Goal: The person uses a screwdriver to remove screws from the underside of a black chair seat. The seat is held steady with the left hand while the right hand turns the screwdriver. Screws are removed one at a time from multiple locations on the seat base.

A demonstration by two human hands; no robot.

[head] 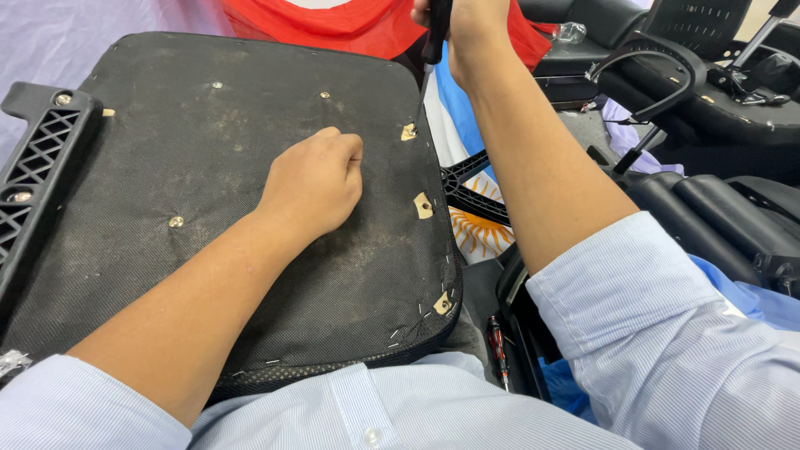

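Note:
An upturned chair seat [208, 150] covered in dusty black fabric lies across my lap, with bolts and staples showing. My left hand [315, 179] rests on it as a loose fist, fingers curled with nothing visible in them. My right hand [462, 25] grips the black handle of a screwdriver [428, 71]. Its tip stands in a brass-coloured screw hole [408, 132] near the seat's right edge. Two more such holes [423, 205] lie further down that edge.
A black plastic armrest bracket [33, 167] is fixed on the seat's left. A second screwdriver [497, 346] lies by my right side. Red cloth [333, 25] and a light blue and white flag [475, 225] lie beyond. Black chair parts [708, 92] crowd the right.

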